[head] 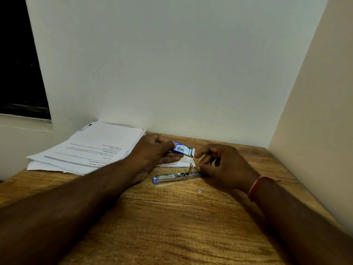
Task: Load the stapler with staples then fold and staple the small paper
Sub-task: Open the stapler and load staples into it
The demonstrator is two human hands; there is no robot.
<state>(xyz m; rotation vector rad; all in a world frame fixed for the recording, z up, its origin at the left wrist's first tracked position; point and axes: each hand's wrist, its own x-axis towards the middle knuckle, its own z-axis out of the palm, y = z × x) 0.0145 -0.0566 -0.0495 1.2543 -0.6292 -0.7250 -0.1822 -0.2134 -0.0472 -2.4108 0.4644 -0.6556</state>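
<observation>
Walls hem the wooden tabletop (pixel 172 226) behind and right, paper stack (pixel 91 148) at left; left hand (pixel 152 153) fingers grip the staple box (pixel 179 147) over the small paper (pixel 181 163), right hand (pixel 223 165) curled at its staples (pixel 190 151), pinch unclear, above the open stapler (pixel 172 177).

1. Counter (pixel 172 217): brown wood-grain top, matt, grain lines plain to see. Solid wood or laminate can't be told.
2. Stapler (pixel 177 176): bare bright metal, shiny and reflective, with a blue plastic-looking cap at one end.
3. Staple box (pixel 176 145): blue printed card with a slight sheen.
4. Staples (pixel 189 152): grey metal strip, dull shine.
5. Paper stack (pixel 91 148): white printed sheets, matt.
6. Small paper (pixel 179 163): plain white, matt, smooth.
7. Wrist band (pixel 256 186): red thread, cloth-like.
8. Wall (pixel 181 64): painted, smooth, matt.
</observation>
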